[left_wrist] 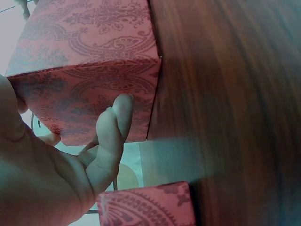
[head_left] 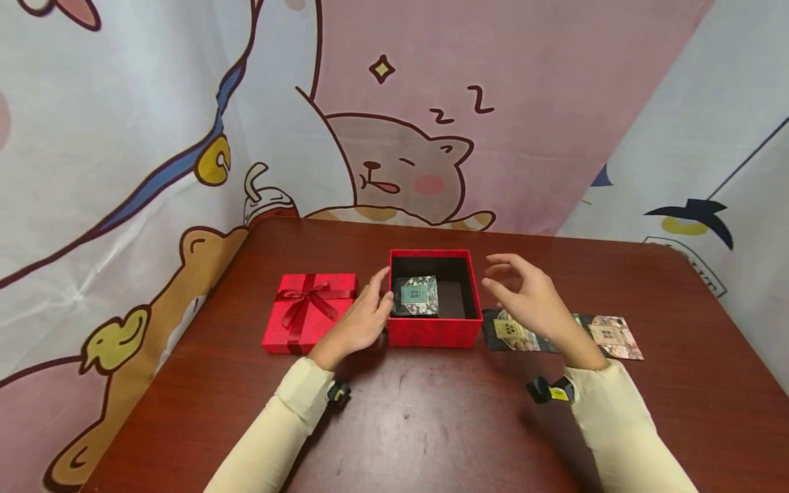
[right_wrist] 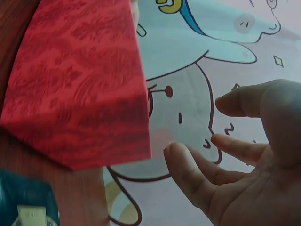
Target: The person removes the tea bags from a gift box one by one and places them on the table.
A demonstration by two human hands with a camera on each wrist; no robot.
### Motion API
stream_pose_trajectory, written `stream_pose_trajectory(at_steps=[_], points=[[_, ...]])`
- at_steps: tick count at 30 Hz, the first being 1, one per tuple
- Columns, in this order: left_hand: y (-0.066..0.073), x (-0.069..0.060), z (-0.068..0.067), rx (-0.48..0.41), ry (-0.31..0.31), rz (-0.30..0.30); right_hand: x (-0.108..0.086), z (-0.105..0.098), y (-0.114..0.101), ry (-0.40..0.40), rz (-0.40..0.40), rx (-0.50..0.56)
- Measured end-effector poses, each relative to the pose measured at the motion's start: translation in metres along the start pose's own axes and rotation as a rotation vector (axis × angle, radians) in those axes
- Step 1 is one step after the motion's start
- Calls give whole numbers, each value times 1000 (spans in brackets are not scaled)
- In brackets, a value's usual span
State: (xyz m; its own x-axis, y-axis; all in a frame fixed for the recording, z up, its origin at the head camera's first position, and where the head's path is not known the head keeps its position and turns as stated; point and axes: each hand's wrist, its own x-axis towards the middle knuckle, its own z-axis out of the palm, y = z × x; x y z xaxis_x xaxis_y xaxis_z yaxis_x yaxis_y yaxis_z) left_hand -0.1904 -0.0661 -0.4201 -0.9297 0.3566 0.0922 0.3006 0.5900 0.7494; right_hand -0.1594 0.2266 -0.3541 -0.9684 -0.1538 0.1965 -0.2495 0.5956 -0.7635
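A red patterned gift box (head_left: 434,333) stands without its lid on the table. Inside, on the left, lies a dark green packet with a floral print (head_left: 419,296). My left hand (head_left: 360,318) rests at the box's left wall, its fingers lying along the outside in the left wrist view. To the right of the box my right hand (head_left: 527,298) hovers, holding nothing, with thumb and fingers apart. Beneath it, several printed packets (head_left: 510,333) lie in a row, partly hidden by the hand and forearm.
A red lid with a ribbon bow (head_left: 311,311) lies left of the box, close to the left hand. The brown wooden table (head_left: 394,424) backs onto a cartoon-printed cloth (head_left: 394,137), which also hangs along its left side.
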Motion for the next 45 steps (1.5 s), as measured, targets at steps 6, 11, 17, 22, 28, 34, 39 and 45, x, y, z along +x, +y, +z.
stream_pose_trajectory(at_steps=[6, 11, 17, 22, 28, 34, 39, 45], points=[[0, 0, -1, 9, 8, -6, 11, 12, -12, -47, -4, 59], [0, 0, 0, 2, 0, -18, 18, 23, -16, -54, -9, 35], [1, 0, 0, -5, 0, -19, 23, 35, -20, -79, -7, 14], [-1, 1, 0, -8, -1, -13, 29, 43, -24, -92, 1, -3], [-1, 1, 1, -7, -6, -12, 38, 52, -22, -111, 43, 7], [0, 1, 2, -5, -11, -5, 44, 60, -20, -109, 78, -1], [-1, 1, 2, -6, -2, -11, 49, 67, -20, -129, 79, -9], [-2, 0, 1, -9, -6, -10, 57, 76, -20, -143, 122, -46]])
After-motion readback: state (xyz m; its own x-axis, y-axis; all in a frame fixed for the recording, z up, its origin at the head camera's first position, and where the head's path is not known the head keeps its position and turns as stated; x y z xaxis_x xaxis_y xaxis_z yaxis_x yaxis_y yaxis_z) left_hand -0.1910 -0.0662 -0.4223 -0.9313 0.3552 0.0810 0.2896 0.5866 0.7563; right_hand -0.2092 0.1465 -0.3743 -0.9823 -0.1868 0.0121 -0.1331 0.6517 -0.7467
